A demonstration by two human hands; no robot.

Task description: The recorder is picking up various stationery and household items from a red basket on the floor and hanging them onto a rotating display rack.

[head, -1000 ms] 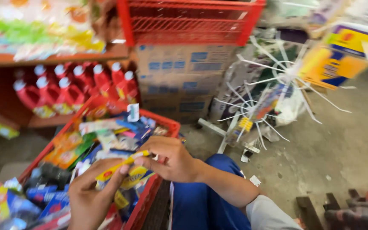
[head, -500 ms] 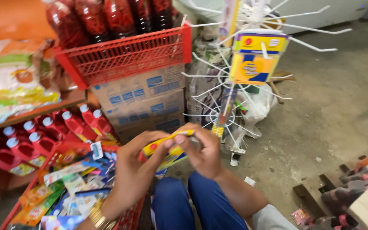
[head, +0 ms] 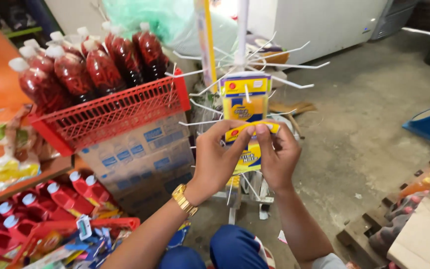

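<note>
The person crouches on the concrete floor (head: 374, 149) in front of a white wire rack (head: 240, 60), both hands raised to it. The left hand (head: 215, 159) and the right hand (head: 277, 157) hold one yellow packet (head: 250, 130) between them, at the level of the rack's middle hooks. The left hand's fingers (head: 235, 130) curl over the packet's left end with the thumb underneath; the right hand's fingers (head: 264, 132) pinch its right end, closed narrowly on the top edge. The packet lies roughly level across the two grips, and I cannot tell whether it touches a hook. Just behind and above it, a matching yellow and blue packet (head: 245, 97) hangs on the rack, and another one (head: 249, 158) shows below, between the two hands. A gold watch (head: 184, 199) sits on the left wrist.

To the left, a red plastic basket (head: 115, 114) holds bottles of dark red sauce (head: 100, 67) with white caps, standing upright and packed close. The basket rests on stacked cardboard boxes (head: 135, 149). Lower left, more red bottles (head: 70, 194) lie on a shelf, and a second red basket (head: 83, 234) holds assorted small packets. A white chest freezer (head: 334, 25) stands against the back, well apart from the hands. The person's blue trousers (head: 232, 246) show at the bottom edge.
</note>
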